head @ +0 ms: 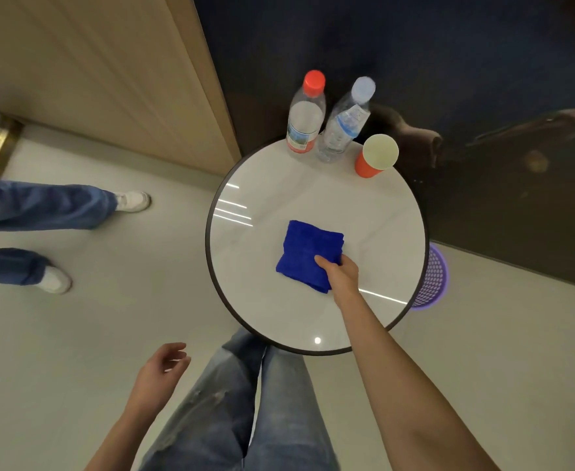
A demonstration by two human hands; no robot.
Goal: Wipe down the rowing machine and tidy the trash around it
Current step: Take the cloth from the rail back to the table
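right grip (338, 277) grasping near-right corner of folded blue cloth (308, 254), thumb on top; cloth lies flat mid round white dark-rimmed worktop (245, 266), mostly left of that grip. left grip (158, 372) released, fingers loosely curled, well left and nearer. far beyond right grip, at worktop edge: red-capped clear plastic bottle (304, 120), pale-capped clear plastic bottle (342, 127), orange paper cup (376, 156). purple perforated basket (433, 283) right of it, on floor
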